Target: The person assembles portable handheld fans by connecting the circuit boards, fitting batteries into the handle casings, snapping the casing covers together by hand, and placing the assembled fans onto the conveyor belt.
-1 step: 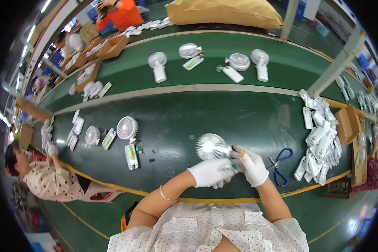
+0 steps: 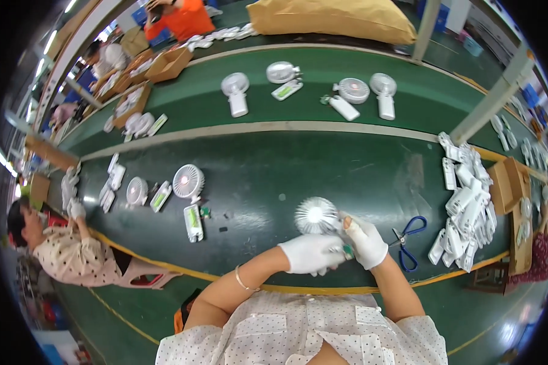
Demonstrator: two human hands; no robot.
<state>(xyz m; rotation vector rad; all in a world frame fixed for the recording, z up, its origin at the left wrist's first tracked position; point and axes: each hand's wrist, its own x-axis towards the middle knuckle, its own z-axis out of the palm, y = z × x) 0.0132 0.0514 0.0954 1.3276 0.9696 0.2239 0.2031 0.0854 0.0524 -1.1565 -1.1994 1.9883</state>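
Both my hands wear white gloves and meet above the near part of the green bench. My right hand (image 2: 368, 245) is closed on the neck of a small white handheld fan (image 2: 316, 214), its round grille pointing up and to the left. My left hand (image 2: 312, 253) is closed just below the fan, its fingers pinching a small green circuit board (image 2: 347, 251). Wires between board and fan cannot be made out. To the right of my right hand lie blue-handled scissors (image 2: 406, 243), blades toward the glove.
A heap of white handle shells (image 2: 467, 204) lies at the right beside a cardboard box (image 2: 509, 184). Fans with opened handles (image 2: 192, 222) lie left. More fans (image 2: 353, 90) rest on the belt (image 2: 195, 100) beyond. A co-worker (image 2: 79, 258) sits at far left.
The fan has shifted slightly right and its grille has turned a little. My left hand has moved slightly right with the circuit board. The whole view has shifted a little.
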